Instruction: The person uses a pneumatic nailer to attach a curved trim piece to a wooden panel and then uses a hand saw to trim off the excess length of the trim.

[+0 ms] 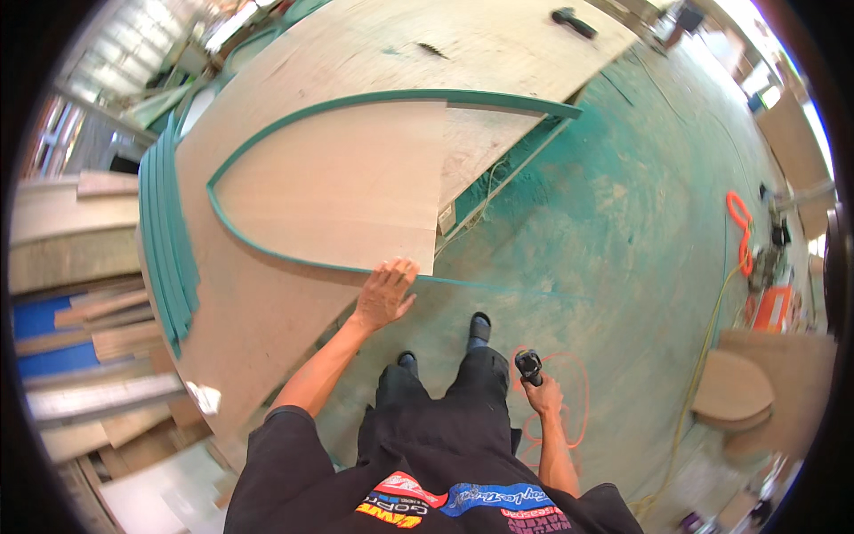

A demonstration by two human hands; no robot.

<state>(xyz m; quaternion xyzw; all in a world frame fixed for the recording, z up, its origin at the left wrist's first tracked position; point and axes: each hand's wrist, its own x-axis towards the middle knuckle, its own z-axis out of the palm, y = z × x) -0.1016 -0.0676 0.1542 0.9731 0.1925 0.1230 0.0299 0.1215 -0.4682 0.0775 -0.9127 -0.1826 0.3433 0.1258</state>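
A pale board [338, 187] with one rounded end lies on the large worktable [258, 303]. Along its curved edge runs a thin green strip [267, 132], whose far end juts past the board at the right. My left hand [384, 292] rests on the near edge of the board and strip, fingers stretched out and gripping nothing. Low at my right side, away from the table, my right hand [544, 393] is closed round the handle of a black pistol-shaped tool [528, 363]. Its exact kind is unclear. An orange hose [583, 418] loops beside it.
Green strips [165, 240] are stacked at the table's left. A dark tool [574, 22] lies at the far right corner. Wood offcuts [98, 329] fill the left side. Right, a yellow hose [703, 365] crosses the floor near cut boards [734, 387].
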